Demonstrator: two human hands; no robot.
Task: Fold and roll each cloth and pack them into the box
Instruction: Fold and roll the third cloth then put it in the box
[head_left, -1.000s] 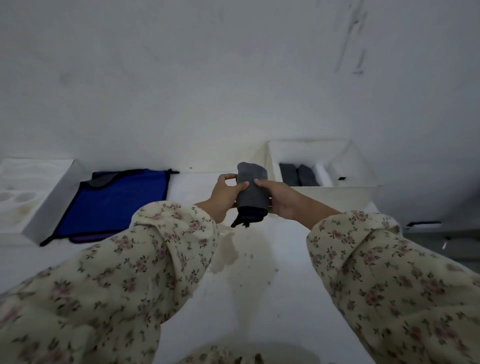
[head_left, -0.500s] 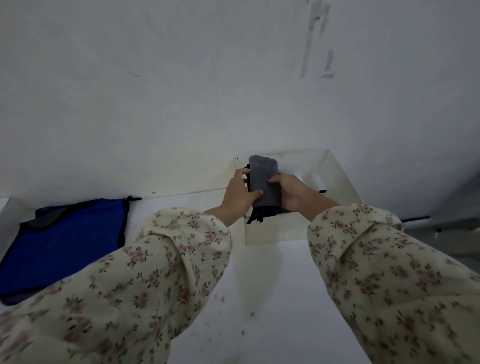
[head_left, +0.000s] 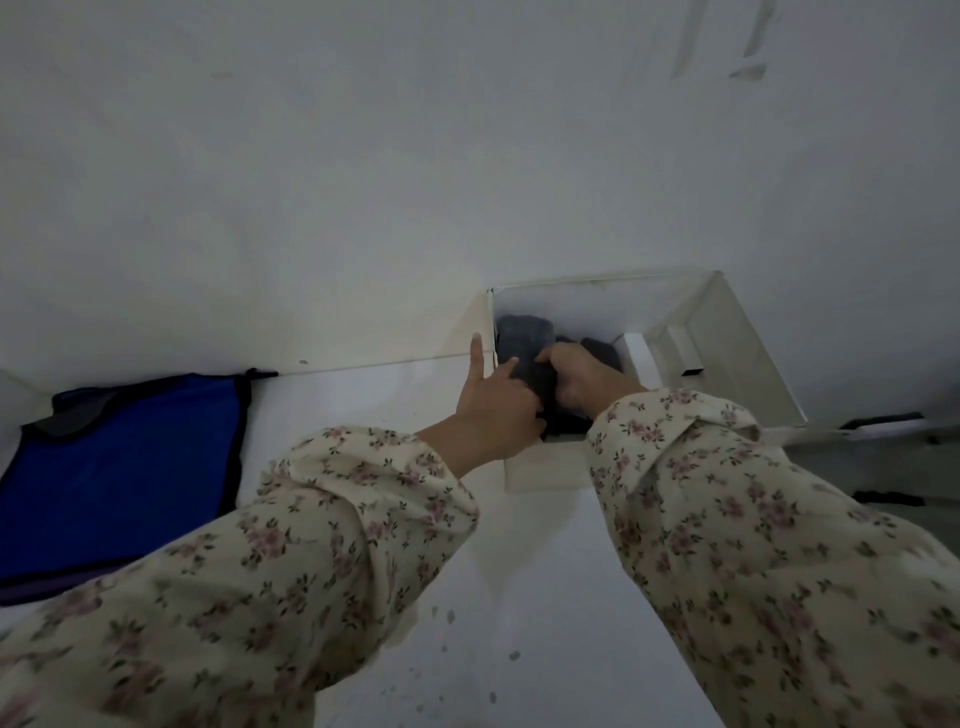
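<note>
On the head view I see the grey cloth roll (head_left: 522, 335) going upright into the near-left corner of the white box (head_left: 727, 343). The right hand (head_left: 582, 379) is curled round its right side, and the left hand (head_left: 493, 410) presses its left side with straight, spread fingers. I judge it light, soft and apt to spring open, so it is best held round the middle. I can read no label or writing; a blue cloth (head_left: 130, 457) lies flat at left.
</note>
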